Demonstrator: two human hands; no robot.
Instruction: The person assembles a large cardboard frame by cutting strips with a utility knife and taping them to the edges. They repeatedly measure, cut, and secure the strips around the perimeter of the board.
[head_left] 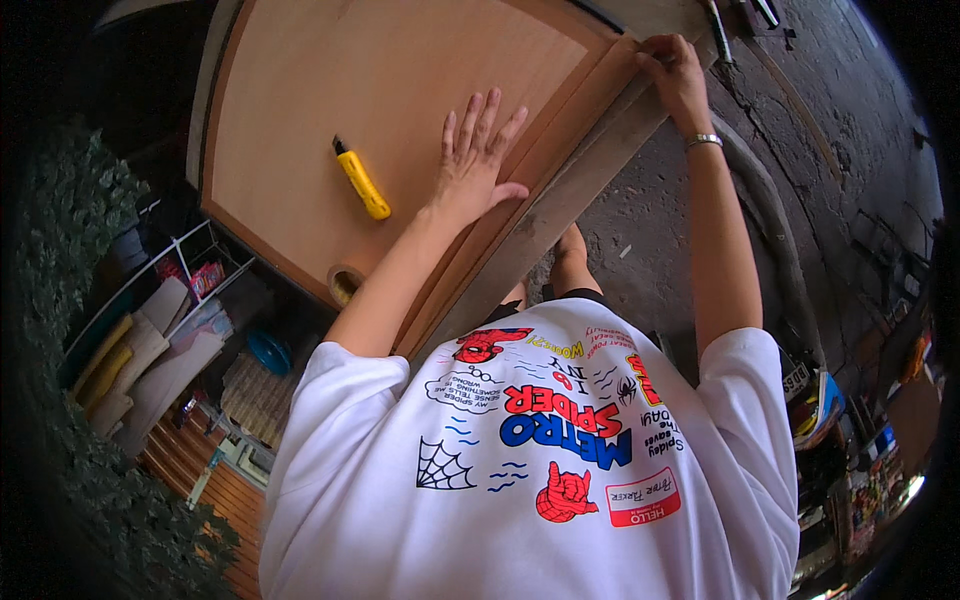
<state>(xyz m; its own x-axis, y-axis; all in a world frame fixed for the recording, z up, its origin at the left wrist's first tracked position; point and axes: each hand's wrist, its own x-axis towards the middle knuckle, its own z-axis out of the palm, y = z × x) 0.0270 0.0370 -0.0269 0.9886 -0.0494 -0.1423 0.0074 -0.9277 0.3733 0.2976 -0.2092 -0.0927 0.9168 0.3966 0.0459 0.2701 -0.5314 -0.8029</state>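
A light-brown wooden panel with darker brown borders lies in front of me. My left hand rests palm down on it, fingers spread, near the edge closest to me. Along that edge runs a brown tape strip. At the panel's right corner, my right hand has its thumb and fingers closed on the strip's end; the fingertips are partly hidden. A yellow utility knife lies on the panel, left of my left hand. Beside my left forearm stands a roll of brown tape, partly covered by the arm.
Below the panel's near edge is a wooden board. Dark, rough ground lies to the right, with a thick grey hose or pipe. A white rack with folded items stands at left, near leafy plants.
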